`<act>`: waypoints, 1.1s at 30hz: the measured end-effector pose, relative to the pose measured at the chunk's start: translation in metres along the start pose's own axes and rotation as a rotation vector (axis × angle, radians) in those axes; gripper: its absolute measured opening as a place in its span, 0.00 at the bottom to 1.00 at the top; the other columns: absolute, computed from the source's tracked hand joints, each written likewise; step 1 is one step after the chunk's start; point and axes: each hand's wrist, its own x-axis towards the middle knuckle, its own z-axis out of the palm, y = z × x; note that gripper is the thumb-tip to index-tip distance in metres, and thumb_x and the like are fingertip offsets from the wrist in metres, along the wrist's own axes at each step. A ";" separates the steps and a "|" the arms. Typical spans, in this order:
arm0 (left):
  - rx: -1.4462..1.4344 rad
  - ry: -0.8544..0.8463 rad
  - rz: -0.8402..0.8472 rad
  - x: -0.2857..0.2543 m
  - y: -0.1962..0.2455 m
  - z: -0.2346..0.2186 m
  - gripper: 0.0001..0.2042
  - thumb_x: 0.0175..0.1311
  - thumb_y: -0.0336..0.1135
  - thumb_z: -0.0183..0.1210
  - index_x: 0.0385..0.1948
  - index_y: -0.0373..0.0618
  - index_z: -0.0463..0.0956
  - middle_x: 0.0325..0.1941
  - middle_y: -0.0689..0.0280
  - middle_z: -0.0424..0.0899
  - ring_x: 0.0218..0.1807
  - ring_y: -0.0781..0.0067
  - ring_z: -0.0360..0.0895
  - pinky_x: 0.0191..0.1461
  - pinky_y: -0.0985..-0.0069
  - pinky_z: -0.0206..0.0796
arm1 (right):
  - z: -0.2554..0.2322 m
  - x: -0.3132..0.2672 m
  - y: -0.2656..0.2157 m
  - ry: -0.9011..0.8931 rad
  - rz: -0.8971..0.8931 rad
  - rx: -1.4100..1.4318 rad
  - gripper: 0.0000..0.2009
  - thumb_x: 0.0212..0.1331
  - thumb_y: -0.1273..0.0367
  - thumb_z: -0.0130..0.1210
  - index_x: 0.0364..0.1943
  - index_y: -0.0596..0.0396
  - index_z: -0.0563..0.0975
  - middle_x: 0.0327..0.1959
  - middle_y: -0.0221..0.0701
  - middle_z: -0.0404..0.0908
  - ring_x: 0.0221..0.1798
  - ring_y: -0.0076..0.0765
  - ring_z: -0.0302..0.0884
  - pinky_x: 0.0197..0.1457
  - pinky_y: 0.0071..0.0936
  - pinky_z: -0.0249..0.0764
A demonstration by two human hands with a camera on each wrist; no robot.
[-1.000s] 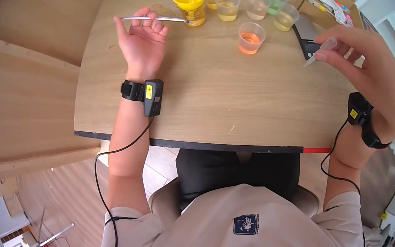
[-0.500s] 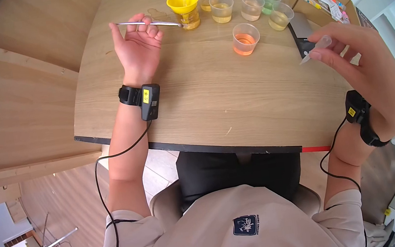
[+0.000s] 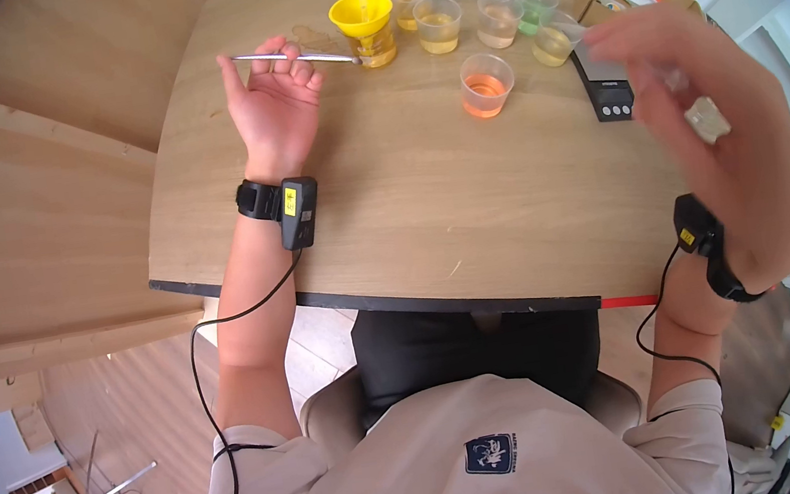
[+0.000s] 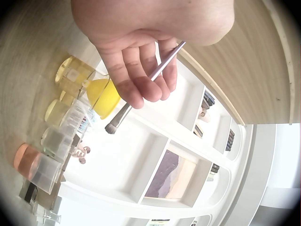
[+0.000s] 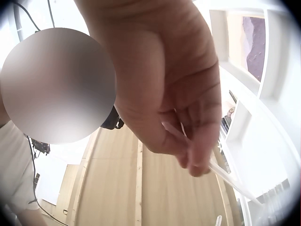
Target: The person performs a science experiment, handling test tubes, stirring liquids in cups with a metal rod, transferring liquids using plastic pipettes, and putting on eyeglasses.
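Swung farther away, the right hand (image 3: 734, 88) pinches a dropper (image 5: 233, 182); the left hand (image 3: 273, 114), loosely curled, grips a brush (image 3: 318, 57) left-to-right, bristles (image 4: 111, 128) right.

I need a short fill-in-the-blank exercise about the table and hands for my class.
1. The brush is in the person's ____ hand.
2. The funnel is coloured ____.
3. The cup nearest the person holds ____ liquid.

Missing words: left; yellow; orange.

The brush (image 4: 164, 65) is silvery, the funnel (image 3: 361, 15) yellow, one liquid (image 3: 486, 105) orange; the light-brown tabletop (image 3: 391, 217) shows wood grain.
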 end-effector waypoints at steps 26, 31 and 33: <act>-0.012 0.008 0.020 -0.002 0.001 0.002 0.27 0.79 0.57 0.39 0.44 0.39 0.75 0.34 0.64 0.73 0.31 0.72 0.64 0.41 0.73 0.61 | 0.016 -0.010 -0.029 0.093 -0.948 0.707 0.11 0.53 0.73 0.68 0.40 0.50 0.81 0.23 0.28 0.82 0.11 0.19 0.66 0.13 0.15 0.54; -0.011 -0.008 0.017 -0.001 0.001 0.000 0.26 0.79 0.57 0.39 0.44 0.39 0.75 0.34 0.64 0.72 0.31 0.71 0.64 0.41 0.73 0.61 | -0.004 -0.015 -0.045 0.042 -0.746 0.456 0.13 0.51 0.75 0.68 0.41 0.51 0.82 0.24 0.28 0.82 0.12 0.22 0.67 0.14 0.18 0.59; -0.011 -0.013 0.016 -0.001 0.001 0.000 0.26 0.79 0.57 0.40 0.44 0.39 0.75 0.34 0.64 0.73 0.31 0.71 0.64 0.42 0.72 0.62 | -0.007 -0.013 -0.038 0.025 -0.470 0.115 0.16 0.48 0.79 0.67 0.43 0.54 0.81 0.27 0.30 0.83 0.16 0.28 0.73 0.20 0.22 0.68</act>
